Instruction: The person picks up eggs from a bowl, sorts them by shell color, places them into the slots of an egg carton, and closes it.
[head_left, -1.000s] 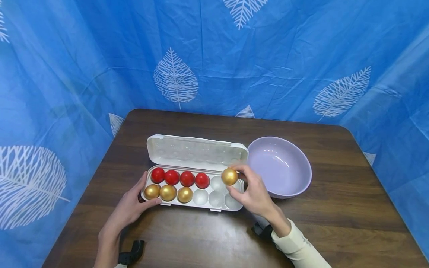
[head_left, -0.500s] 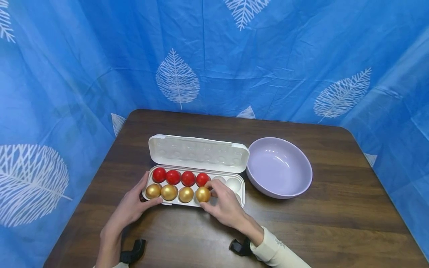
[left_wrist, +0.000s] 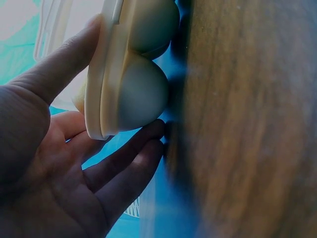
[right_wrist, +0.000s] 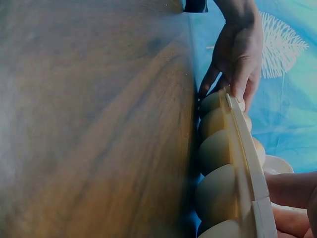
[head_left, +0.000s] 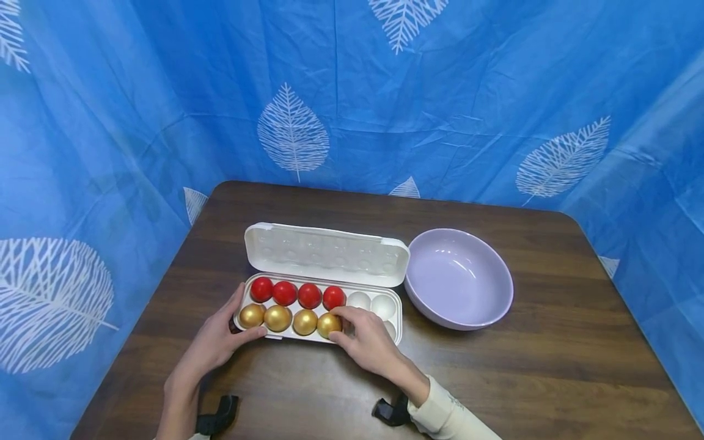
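Observation:
A white egg carton (head_left: 324,269) lies on the table with its lid raised behind it. Four is not counted here: several red eggs (head_left: 284,293) fill the left part of the back row, and several gold eggs (head_left: 277,318) sit in front of them. My left hand (head_left: 211,345) grips the carton's left end; in the left wrist view its thumb (left_wrist: 74,57) lies on the rim and fingers reach under the end cup (left_wrist: 143,94). My right hand (head_left: 368,342) pinches the rightmost gold egg (head_left: 326,326), low in a front-row cup, and covers cups to its right.
A lilac bowl (head_left: 459,284) stands just right of the carton on the dark wooden table (head_left: 561,318). Two uncovered cups (head_left: 383,307) show at the back right. Blue curtains (head_left: 352,146) with white leaf prints enclose the table's far side and both sides.
My right hand has carried the gold egg from above the carton's right end leftward and down into the front row beside the other gold ones. The left hand keeps its place.

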Available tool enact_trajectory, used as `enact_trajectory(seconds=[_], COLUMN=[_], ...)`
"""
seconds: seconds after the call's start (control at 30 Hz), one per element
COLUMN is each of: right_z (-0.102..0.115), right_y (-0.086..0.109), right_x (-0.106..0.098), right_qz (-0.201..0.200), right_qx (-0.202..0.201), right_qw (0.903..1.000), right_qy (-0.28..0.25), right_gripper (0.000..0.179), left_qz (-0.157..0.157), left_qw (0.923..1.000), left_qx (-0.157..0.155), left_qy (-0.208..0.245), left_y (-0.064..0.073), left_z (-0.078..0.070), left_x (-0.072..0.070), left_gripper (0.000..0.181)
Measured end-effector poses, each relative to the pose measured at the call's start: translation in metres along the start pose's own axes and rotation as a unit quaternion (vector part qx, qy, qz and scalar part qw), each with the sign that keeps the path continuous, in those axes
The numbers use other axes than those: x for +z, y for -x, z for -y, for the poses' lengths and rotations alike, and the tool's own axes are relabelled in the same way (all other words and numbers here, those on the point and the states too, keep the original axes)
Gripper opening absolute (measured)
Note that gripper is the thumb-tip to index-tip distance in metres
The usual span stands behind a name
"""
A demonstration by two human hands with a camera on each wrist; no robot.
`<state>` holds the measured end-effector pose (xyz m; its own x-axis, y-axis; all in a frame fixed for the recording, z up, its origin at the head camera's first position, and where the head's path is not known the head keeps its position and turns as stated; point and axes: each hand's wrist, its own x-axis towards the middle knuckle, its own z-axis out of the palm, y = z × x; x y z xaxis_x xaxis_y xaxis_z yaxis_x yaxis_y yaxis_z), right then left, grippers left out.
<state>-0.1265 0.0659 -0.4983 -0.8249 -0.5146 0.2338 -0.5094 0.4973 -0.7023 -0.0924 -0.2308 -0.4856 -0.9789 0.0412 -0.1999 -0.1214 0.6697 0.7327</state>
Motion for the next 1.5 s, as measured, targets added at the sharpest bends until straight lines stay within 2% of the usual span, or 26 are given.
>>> enact_trajectory(seconds=[0.2,0.4,0.47,0.53,0.6,0.63,0.7,0.77,0.8,0.83,0.9,1.0,1.1,1.2,1.37,1.43,1.5], right_z=[-0.001,0.001,0.001,0.001,0.003,0.004,0.007,0.009,0.008,0.008,0.004,-0.001,-0.004,-0.004,-0.002,0.001,0.004], right_y=[0.002,0.002,0.002,0.000,-0.003,-0.004,-0.009,-0.015,-0.018,-0.022,-0.030,-0.038,-0.040,-0.035,-0.019,-0.012,-0.006], right_x=[-0.001,-0.004,-0.008,-0.015,-0.027,-0.035,-0.053,-0.071,-0.080,-0.087,-0.099,-0.108,-0.107,-0.104,-0.099,-0.095,-0.089], right_qz=[0.001,-0.001,-0.023,-0.076,-0.154,-0.196,-0.275,-0.324,-0.334,-0.334,-0.307,-0.225,-0.173,-0.171,-0.188,-0.186,-0.179], right_qx=[0.003,0.001,-0.011,-0.035,-0.063,-0.076,-0.089,-0.072,-0.051,-0.024,0.036,0.120,0.157,0.156,0.124,0.106,0.086], right_qw=[1.0000,1.0000,0.9995,0.9958,0.9837,0.9737,0.9475,0.9256,0.9202,0.9189,0.9243,0.9363,0.9370,0.9390,0.9434,0.9508,0.9644], right_qy=[-0.001,-0.006,-0.016,-0.036,-0.069,-0.087,-0.137,-0.182,-0.197,-0.208,-0.224,-0.242,-0.260,-0.254,-0.244,-0.224,-0.175], right_gripper=[0.032,0.032,0.032,0.030,0.026,0.024,0.023,0.025,0.027,0.030,0.038,0.051,0.056,0.053,0.042,0.037,0.033], left_qz=[-0.003,0.004,0.006,0.005,0.004,0.004,0.004,0.006,0.006,0.006,0.006,0.006,0.009,0.012,0.003,-0.007,-0.019], left_qw=[1.0000,1.0000,0.9999,0.9999,1.0000,1.0000,1.0000,1.0000,1.0000,1.0000,1.0000,1.0000,0.9999,0.9996,0.9988,0.9990,0.9992], left_qx=[0.005,-0.009,-0.012,-0.009,-0.004,-0.001,0.002,0.003,0.002,0.001,-0.001,-0.006,-0.012,-0.020,-0.034,-0.028,-0.018], left_qy=[-0.003,-0.001,-0.001,0.000,-0.002,-0.001,0.002,0.004,0.007,0.007,0.007,0.005,0.006,0.014,0.034,0.034,0.032], left_y=[0.000,0.001,0.001,0.001,0.001,0.001,0.000,-0.001,-0.002,-0.002,-0.001,0.001,0.000,0.000,0.001,0.002,0.003], left_z=[-0.001,-0.004,-0.004,-0.004,-0.004,-0.004,-0.004,-0.005,-0.005,-0.005,-0.005,-0.005,-0.005,-0.005,-0.003,-0.002,-0.002], left_x=[0.001,-0.001,-0.001,-0.002,-0.002,-0.002,-0.001,-0.001,-0.002,-0.002,-0.002,-0.002,-0.001,0.000,0.000,-0.001,-0.002], left_gripper=[0.107,0.108,0.109,0.108,0.108,0.108,0.108,0.108,0.108,0.109,0.109,0.109,0.111,0.115,0.128,0.131,0.132])
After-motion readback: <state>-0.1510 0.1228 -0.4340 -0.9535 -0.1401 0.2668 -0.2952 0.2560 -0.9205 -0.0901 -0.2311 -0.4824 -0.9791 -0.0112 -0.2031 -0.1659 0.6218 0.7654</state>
